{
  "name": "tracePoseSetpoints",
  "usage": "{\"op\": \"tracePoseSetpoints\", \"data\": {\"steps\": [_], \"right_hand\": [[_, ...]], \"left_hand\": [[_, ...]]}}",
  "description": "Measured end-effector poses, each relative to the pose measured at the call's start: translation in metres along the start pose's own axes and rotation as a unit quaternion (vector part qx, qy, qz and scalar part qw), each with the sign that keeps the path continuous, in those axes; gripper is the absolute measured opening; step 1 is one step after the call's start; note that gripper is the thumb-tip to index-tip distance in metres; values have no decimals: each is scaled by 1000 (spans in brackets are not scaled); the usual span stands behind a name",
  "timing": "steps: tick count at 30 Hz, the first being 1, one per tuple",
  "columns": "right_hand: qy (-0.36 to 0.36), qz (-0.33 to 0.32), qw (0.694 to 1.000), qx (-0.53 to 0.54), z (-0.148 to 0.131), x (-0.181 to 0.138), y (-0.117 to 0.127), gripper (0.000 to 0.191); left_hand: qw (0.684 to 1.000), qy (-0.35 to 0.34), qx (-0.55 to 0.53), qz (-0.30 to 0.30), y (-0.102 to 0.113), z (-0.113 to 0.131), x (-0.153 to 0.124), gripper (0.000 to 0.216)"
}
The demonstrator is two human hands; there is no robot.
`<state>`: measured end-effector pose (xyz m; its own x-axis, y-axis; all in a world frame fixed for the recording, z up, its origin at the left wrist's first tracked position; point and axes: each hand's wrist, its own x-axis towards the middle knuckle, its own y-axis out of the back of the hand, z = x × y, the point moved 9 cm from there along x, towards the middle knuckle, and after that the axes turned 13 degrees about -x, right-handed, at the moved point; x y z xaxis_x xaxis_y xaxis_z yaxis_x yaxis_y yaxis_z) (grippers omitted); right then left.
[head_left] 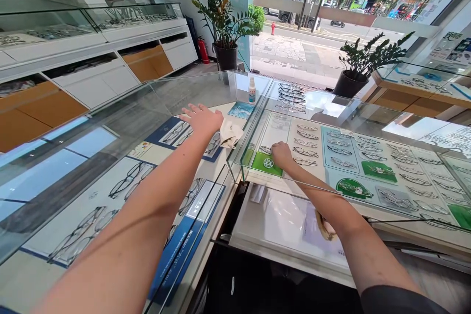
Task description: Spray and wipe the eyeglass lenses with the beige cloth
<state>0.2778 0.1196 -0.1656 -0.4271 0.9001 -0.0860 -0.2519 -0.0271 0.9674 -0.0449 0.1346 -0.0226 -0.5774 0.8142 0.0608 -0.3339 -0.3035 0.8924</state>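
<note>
Forearms fill the foreground, both bare, reaching away from the camera over the corner where two glass display benches meet.

Left hand (201,118): laid palm down on the glass top of the left bench (73,171), fingers apart and stretched flat, gripping nothing. Cream cloth (230,134) lies crumpled on the same glass, touching the thumb side of that hand. Under the glass: rows of spectacles (130,179) on white and blue cards.

Right hand (281,154): reached inside the right bench (253,122), beneath its glass top, resting on the display floor. Fingers are curled downward at a pair of frames (265,149) just left of the knuckles; cannot tell whether they pinch it or only touch it. Green card (267,163) lies just in front of the hand, on the camera side. More frames (307,149) sit in ordered columns to the right of the hand, on white and teal panels.

Below the right forearm: white pull-out shelf (279,221), drawn out. Small tan object (326,228) lies on it, partly hidden by the arm; kind unclear.

Spray bottle (252,90) stands upright at the far end of the left bench, well beyond the cloth. Two potted plants (224,34) (362,61) stand past the benches by the window. Wall cabinets (91,39) run along the far left.
</note>
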Motion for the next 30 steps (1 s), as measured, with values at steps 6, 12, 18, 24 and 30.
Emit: {"op": "tracePoseSetpoints", "data": {"steps": [6, 12, 18, 24, 30], "right_hand": [[18, 5, 1000, -5, -3, -2, 1, 40], [46, 49, 998, -18, -20, -30, 19, 38], [60, 63, 996, -32, -44, -53, 12, 33], [29, 66, 997, -18, -39, -52, 13, 32], [3, 63, 998, 8, -40, -60, 19, 31]], "left_hand": [[1000, 6, 0, -4, 1, 0, -1, 93], [1000, 7, 0, -6, 3, 2, -4, 92], [1000, 7, -8, -5, 2, 2, -4, 93], [1000, 6, -9, 0, 2, 3, -4, 93], [1000, 6, -8, -13, 1, 1, -2, 93]]}}
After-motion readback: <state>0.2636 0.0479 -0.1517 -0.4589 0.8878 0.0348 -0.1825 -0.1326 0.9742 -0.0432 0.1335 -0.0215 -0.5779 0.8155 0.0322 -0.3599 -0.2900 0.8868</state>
